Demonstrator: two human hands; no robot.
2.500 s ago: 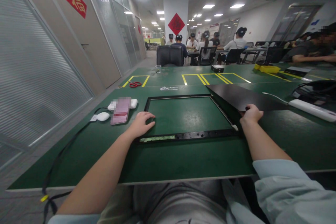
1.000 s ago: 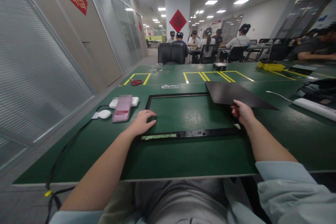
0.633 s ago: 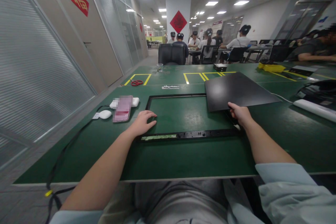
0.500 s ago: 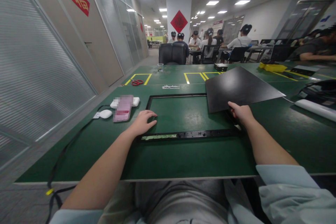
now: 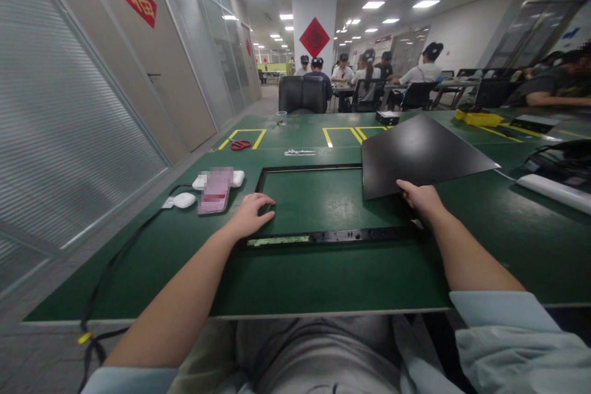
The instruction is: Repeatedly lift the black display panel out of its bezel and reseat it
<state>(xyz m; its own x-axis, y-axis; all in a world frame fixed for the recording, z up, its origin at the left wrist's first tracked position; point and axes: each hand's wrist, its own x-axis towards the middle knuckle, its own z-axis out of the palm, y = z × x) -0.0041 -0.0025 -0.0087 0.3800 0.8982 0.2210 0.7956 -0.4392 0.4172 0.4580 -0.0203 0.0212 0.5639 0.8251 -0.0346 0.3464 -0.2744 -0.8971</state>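
Observation:
A thin black rectangular frame (image 5: 341, 236), which looks like a screen bezel, lies on the green table with a green strip (image 5: 279, 241) at its near left corner. My left hand (image 5: 252, 215) is closed around the frame's left side, thumb inside the opening. A flat black panel (image 5: 425, 157) lies askew over the frame's far right part and hides that corner. With its thumb over the panel's near edge, my right hand (image 5: 423, 201) grips the panel beside the frame's right side; its other fingers are mostly hidden underneath.
Left of the frame lie a pink phone (image 5: 215, 194) and a white corded device (image 5: 184, 200). Farther back are red-handled scissors (image 5: 241, 144), small white pieces (image 5: 300, 152) and a clear cup (image 5: 281, 117). A white roll (image 5: 554, 192) and yellow tray (image 5: 478, 118) are to the right. People sit beyond.
The panel is turned slightly, and my right thumb has shifted a little left along its near edge. My left hand and the frame stay in place.

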